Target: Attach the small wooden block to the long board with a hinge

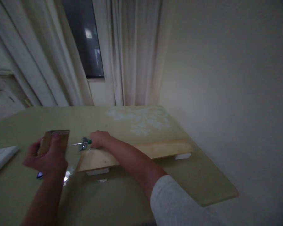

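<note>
My left hand (pixel 47 157) is closed around a flat brown board-like piece (pixel 55 140) and holds it just above the green mat (pixel 132 185). My right hand (pixel 99 139) is curled round a screwdriver with a green handle (pixel 83 143), whose metal shaft points left. It rests at the left end of a long wooden plank (pixel 136 153). The plank lies across the mat on small white blocks (pixel 97 171). A small metal part sits beside the screwdriver tip.
A white flat object (pixel 1 157) lies at the left edge of the mat. Small shiny bits (pixel 67 174) lie below my left hand. Curtains (pixel 136 53) and a dark window (pixel 85 37) stand behind; a bare wall is on the right.
</note>
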Motion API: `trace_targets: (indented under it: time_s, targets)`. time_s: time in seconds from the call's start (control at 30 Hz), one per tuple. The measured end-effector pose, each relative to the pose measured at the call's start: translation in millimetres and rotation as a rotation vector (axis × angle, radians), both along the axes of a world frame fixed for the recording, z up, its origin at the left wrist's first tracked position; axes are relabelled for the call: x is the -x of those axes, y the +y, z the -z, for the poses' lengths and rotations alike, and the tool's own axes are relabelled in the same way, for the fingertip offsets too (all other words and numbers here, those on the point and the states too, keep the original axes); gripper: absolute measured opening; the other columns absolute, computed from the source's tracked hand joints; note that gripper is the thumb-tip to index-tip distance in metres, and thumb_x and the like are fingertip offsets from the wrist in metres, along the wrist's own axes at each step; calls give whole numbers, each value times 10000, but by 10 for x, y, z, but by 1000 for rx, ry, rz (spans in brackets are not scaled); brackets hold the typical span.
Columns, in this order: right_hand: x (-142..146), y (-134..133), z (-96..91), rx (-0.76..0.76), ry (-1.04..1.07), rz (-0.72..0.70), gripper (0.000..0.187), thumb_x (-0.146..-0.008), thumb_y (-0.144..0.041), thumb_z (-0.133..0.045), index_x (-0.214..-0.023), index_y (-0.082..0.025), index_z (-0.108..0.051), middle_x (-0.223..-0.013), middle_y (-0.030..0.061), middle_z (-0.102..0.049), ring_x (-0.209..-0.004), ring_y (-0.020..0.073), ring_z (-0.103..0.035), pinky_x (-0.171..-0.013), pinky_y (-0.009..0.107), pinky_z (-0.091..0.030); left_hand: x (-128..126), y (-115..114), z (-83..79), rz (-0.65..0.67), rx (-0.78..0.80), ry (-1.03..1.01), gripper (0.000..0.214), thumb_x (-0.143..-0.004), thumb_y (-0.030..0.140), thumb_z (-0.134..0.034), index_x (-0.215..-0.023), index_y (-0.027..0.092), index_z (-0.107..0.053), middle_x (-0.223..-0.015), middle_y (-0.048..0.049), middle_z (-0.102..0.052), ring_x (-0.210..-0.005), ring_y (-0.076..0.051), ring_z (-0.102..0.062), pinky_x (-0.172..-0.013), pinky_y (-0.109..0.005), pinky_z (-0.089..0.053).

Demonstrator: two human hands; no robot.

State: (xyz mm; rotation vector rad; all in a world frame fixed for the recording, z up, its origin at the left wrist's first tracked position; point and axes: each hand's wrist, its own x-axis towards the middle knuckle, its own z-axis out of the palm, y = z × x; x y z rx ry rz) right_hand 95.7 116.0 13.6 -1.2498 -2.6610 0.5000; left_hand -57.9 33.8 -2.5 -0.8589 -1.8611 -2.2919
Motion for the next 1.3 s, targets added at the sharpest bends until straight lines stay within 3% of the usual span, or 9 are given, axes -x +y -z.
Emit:
trace_targets:
  time_s: [0.1,0.2,0.4,0.47,0.57,0.7,0.8,1.1,1.3]
  targets:
    - [-195,56,-139,4,121,75,187,-753,-325,-828,-849,-181,-757,-905,88,-801,-845,239,-744,-687,285,-545,-222,15,-153,104,-50,-107,403,-631,372,-860,-875,121,-662,-744,29,-619,-677,-129,-545,-593,-234,-477]
    - [-530,30,-313,-12,318,153,192,-815,-356,-769,-785,-168,-745,-771,40,-747,-770,180,-693,-643,237,-477,-408,-128,-189,269,5,-66,401,-646,408,-871,-868,110,-722,-705,30,-638,-631,-116,-538,-571,-219,-464]
    - [-1350,-553,-505,9,771,245,357,-958,-489,-566,-1005,-156,-688,-818,34,-726,-479,71,-465,-451,210,-397,-837,-341,-205,596,104,5,401,-709,507,-854,-870,150,-768,-742,-10,-713,-630,-148,-610,-542,-218,-479]
    - [-1576,-834,-461,24,883,255,347,-945,-514,-581,-977,-177,-658,-822,35,-732,-437,58,-416,-403,206,-365,-1034,-424,-256,765,169,92,386,-727,528,-844,-832,162,-777,-713,-21,-712,-624,-159,-618,-531,-217,-469]
    - [-1829,-1174,-286,183,1229,247,338,-849,-518,-758,-868,-199,-647,-782,23,-736,-406,42,-401,-364,194,-315,-1338,-551,-324,997,237,139,393,-745,555,-838,-813,172,-779,-708,-32,-714,-614,-163,-615,-514,-214,-450]
    - [-2012,-1360,-27,67,1327,275,297,-861,-485,-789,-862,-205,-692,-650,-22,-652,-406,50,-424,-364,182,-325,-1671,-616,-336,1224,316,-68,448,-725,601,-849,-847,179,-759,-714,-26,-704,-627,-172,-638,-534,-221,-470]
    - [-2070,-1366,43,-21,1331,285,253,-859,-446,-806,-863,-208,-720,-611,-37,-603,-423,56,-435,-377,183,-341,-1812,-608,-307,1285,360,-187,486,-678,612,-875,-855,177,-752,-730,-30,-714,-643,-181,-657,-554,-230,-491]
    - [-2080,-1402,-69,47,1441,263,254,-836,-416,-840,-878,-227,-676,-726,-27,-669,-446,46,-420,-369,177,-333,-1825,-679,-196,1254,362,-183,490,-661,613,-884,-808,166,-751,-714,-42,-725,-633,-181,-656,-553,-234,-505]
    - [-2061,-1400,-47,57,1436,243,349,-819,-369,-857,-1078,-267,-646,-815,-46,-658,-499,60,-438,-369,166,-352,-1794,-676,-178,1230,330,-104,472,-689,607,-868,-783,159,-751,-705,-39,-722,-632,-171,-652,-567,-229,-506]
